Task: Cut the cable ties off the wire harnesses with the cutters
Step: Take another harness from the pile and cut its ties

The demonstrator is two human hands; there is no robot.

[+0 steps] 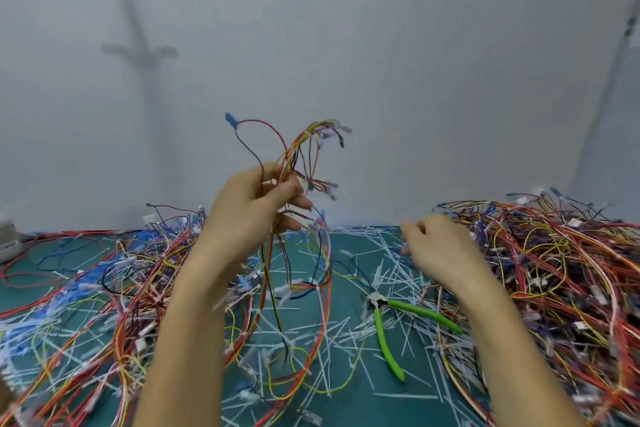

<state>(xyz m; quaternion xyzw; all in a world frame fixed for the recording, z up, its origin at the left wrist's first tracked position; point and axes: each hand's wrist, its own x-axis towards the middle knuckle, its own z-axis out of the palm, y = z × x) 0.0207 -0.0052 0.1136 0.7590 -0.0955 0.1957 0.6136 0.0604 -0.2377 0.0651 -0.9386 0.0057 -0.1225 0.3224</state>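
My left hand grips a wire harness of red, yellow and black wires and holds it up above the green mat; its loops hang down to the mat. My right hand hovers to the right with fingers loosely curled, holding nothing. The green-handled cutters lie on the mat below my right hand, handles spread, untouched. Cut white cable ties litter the mat around them.
A large heap of wire harnesses fills the right side. Another tangle of harnesses spreads over the left. The green mat shows near the front edge. A grey wall stands behind the table.
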